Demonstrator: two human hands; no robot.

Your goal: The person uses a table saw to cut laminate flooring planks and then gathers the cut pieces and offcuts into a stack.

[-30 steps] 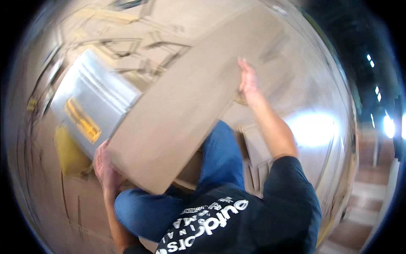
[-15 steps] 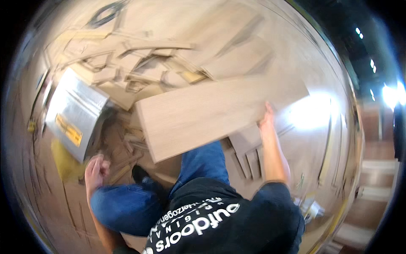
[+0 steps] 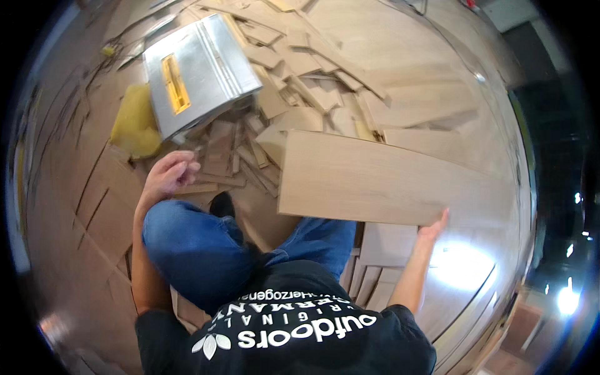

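A wide light-wood floorboard stretches across in front of me to the right, above my right knee. My right hand grips its near edge, thumb on the upper face and the other fingers hidden underneath. My left hand is raised over my left knee with its fingers curled together, apart from the board; whatever it may hold is too small to make out. Just beyond that hand stands a small table saw with a silver metal top and a yellow insert.
A yellow bag-like thing sits against the saw's left side. Wood offcuts lie heaped beside and beyond the saw. More boards rest on the floor by my right knee. Bright light glares off the floor at the right.
My view has turned to the right, so the saw and offcuts appear farther up and right. The board is now more level across the view, still in my right hand. My left hand remains curled.
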